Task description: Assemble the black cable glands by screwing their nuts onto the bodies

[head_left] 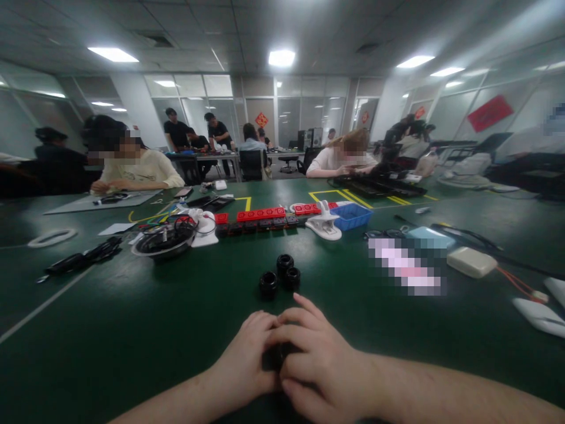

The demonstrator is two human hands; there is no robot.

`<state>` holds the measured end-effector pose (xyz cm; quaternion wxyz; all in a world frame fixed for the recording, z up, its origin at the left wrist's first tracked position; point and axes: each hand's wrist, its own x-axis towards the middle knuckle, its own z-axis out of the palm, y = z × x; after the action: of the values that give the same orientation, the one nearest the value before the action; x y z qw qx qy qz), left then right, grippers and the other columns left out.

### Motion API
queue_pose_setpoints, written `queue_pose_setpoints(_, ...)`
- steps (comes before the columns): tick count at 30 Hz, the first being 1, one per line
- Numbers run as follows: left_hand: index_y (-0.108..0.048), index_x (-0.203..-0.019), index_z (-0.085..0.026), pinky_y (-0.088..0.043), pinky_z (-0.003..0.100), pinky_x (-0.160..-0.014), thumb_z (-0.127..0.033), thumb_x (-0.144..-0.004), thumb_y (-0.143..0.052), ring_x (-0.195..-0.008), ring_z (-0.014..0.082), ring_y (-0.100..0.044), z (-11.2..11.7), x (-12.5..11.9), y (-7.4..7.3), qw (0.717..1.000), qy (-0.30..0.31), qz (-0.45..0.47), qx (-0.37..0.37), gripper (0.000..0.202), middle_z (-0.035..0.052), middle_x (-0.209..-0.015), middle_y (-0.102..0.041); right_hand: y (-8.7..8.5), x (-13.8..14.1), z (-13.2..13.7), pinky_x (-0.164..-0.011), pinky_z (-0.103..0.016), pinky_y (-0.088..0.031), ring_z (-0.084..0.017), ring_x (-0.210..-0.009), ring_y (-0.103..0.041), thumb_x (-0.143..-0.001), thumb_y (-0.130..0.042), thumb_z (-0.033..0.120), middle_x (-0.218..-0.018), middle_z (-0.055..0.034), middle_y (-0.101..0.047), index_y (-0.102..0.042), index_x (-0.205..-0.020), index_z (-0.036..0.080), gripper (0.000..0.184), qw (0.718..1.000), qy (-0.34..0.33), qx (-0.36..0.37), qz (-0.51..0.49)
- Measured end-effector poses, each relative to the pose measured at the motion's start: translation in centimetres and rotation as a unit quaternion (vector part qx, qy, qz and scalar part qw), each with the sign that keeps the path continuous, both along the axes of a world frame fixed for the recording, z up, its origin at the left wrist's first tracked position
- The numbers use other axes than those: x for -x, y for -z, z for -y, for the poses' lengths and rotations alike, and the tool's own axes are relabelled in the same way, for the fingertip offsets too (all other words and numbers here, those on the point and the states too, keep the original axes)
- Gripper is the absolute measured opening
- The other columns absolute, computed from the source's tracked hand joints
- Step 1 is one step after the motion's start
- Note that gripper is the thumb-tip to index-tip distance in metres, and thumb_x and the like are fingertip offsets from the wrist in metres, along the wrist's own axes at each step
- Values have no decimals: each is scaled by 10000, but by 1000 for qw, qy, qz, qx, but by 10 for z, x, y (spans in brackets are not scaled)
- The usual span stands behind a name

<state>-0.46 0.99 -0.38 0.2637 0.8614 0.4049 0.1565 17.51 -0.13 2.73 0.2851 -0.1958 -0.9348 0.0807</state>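
My left hand (250, 347) and my right hand (320, 356) meet low in the middle of the view, fingers curled toward each other. Between them is a black part (279, 355), mostly hidden by the fingers, so its shape cannot be made out. My right index finger points up, away from the rest. Just beyond my fingertips stand three glossy black ring-shaped parts, each with a hole in the top: one on the left (268, 285), one at the back (285, 263) and one on the right (292, 278).
Across the green table (198, 288) runs a row of red-and-black power strips (260, 217), with a white clip stand (325, 224) and blue basket (352, 217) beside it. A metal bowl of cables (163, 241) sits left, a cream case (471, 261) right. People sit opposite.
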Motion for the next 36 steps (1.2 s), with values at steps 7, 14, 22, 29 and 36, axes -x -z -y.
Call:
queue_pose_setpoints(7,-568,-944,-208,-366,351,-840,-297,-626,-701,-902,215,-465,0,0,-1,1000,-1,14,-8,355,17,-981,-530,8,-1,-9,-1015,-421,-197,-175,-966,-467,-707,-443,223,-918,-19,-604,-543,-584,165,169,997,-25,0,-79)
queue_pose_setpoints(14,-582,-949,-210,-367,328,-803,-322,-577,-767,-887,210,-469,-2,0,-2,1000,-6,-1,-10,430,5,-945,-535,12,-4,-18,-982,-422,-256,-192,-934,-463,-732,-428,231,-866,-45,-602,-550,-584,161,204,998,15,-38,-55)
queue_pose_setpoints(22,-611,-929,-213,-358,342,-824,-337,-560,-787,-897,216,-475,-4,1,6,999,10,27,-31,427,12,-971,-553,14,-6,-23,-956,-429,-283,-205,-876,-482,-855,-311,405,-822,-60,-596,-574,-623,156,430,988,44,-147,-34)
queue_pose_setpoints(29,-608,-895,-196,-369,348,-812,-346,-575,-777,-882,220,-477,-3,1,8,998,5,36,-43,392,26,-945,-551,4,-2,-11,-1016,-417,-188,-239,-938,-479,-885,-287,426,-922,-89,-611,-621,-709,152,467,963,135,-232,24)
queue_pose_setpoints(36,-608,-910,-194,-332,365,-889,-344,-582,-776,-918,229,-468,-2,2,7,998,26,33,-41,398,38,-986,-553,-4,5,7,-1047,-444,-83,-270,-981,-459,-835,-347,549,-932,-115,-610,-651,-784,130,521,960,181,-194,90)
